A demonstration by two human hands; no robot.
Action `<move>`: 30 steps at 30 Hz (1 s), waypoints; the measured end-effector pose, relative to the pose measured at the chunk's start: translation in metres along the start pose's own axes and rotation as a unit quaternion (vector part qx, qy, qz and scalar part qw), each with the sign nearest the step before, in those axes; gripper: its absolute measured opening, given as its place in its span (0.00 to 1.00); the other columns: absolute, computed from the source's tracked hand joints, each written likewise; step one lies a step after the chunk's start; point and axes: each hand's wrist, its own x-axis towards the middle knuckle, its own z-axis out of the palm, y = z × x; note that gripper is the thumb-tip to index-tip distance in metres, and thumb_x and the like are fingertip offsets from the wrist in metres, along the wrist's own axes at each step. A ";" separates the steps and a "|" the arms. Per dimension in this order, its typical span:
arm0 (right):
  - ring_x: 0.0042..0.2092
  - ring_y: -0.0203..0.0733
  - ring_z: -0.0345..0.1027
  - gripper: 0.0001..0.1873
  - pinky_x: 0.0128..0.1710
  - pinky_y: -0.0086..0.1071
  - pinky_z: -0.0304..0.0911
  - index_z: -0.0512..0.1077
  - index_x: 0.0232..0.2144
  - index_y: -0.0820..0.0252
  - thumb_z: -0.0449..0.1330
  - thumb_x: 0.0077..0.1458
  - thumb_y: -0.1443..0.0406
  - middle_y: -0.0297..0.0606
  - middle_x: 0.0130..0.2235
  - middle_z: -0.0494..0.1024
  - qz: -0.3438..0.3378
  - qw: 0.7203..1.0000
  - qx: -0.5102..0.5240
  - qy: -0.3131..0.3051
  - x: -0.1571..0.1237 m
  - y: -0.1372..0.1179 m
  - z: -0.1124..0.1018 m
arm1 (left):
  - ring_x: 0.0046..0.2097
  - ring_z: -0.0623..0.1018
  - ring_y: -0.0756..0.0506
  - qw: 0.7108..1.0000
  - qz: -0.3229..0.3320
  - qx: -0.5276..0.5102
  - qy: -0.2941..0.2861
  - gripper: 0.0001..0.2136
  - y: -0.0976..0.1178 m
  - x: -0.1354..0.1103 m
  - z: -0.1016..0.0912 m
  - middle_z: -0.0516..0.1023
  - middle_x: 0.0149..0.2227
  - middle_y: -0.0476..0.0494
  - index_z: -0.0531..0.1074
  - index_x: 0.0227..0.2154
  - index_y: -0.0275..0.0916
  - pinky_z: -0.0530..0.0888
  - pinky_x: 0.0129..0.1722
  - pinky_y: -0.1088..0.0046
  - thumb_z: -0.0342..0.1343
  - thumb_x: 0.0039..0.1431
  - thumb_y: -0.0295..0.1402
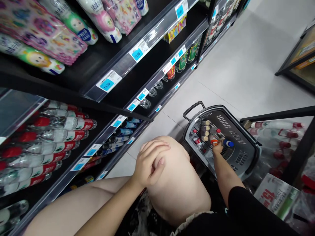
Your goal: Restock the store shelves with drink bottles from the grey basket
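My left hand [149, 163] rests flat on my bent knee [172, 177], fingers loosely spread, holding nothing. My right hand [218, 147] reaches down into a grey shopping basket [248, 154] on the floor. Its fingers are closed round the top of a bottle with an orange cap [214, 141]. A blue-capped bottle [228, 143] lies right beside that hand. Several other bottles [203, 131] with red and tan caps lie in the basket's left part.
Black store shelves on the left hold rows of red-labelled water bottles [56, 137], blue-capped bottles [123, 131] lower down, and colourful packs [41, 29] above. Price tags [108, 82] line the shelf edges. Pale floor tiles [246, 65] stretch ahead. Packed water bottles [275, 131] stand at right.
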 end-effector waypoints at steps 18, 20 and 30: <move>0.37 0.54 0.77 0.21 0.36 0.38 0.66 0.79 0.45 0.57 0.61 0.60 0.50 0.47 0.35 0.83 -0.415 0.888 -0.026 0.198 -0.137 0.021 -0.198 | 0.60 0.70 0.36 0.995 0.083 0.015 -0.053 0.21 0.008 -0.011 0.025 0.74 0.58 0.39 0.68 0.59 0.42 0.62 0.63 0.52 0.43 0.69 0.39; 0.31 0.50 0.76 0.21 0.30 0.35 0.63 0.80 0.41 0.56 0.61 0.59 0.47 0.45 0.30 0.82 -0.463 0.844 -0.007 0.271 -0.177 0.010 -0.236 | 0.62 0.69 0.36 0.995 0.090 0.006 -0.045 0.22 0.008 -0.018 0.028 0.72 0.60 0.37 0.65 0.62 0.40 0.60 0.65 0.52 0.44 0.69 0.39; 0.24 0.43 0.69 0.12 0.23 0.37 0.61 0.82 0.37 0.49 0.69 0.53 0.52 0.36 0.27 0.79 -0.543 0.659 0.400 0.333 -0.401 -0.034 -0.318 | 0.45 0.80 0.40 0.872 -0.033 -0.483 0.067 0.35 -0.009 -0.046 0.003 0.74 0.56 0.32 0.60 0.63 0.40 0.76 0.40 0.65 0.52 0.61 0.57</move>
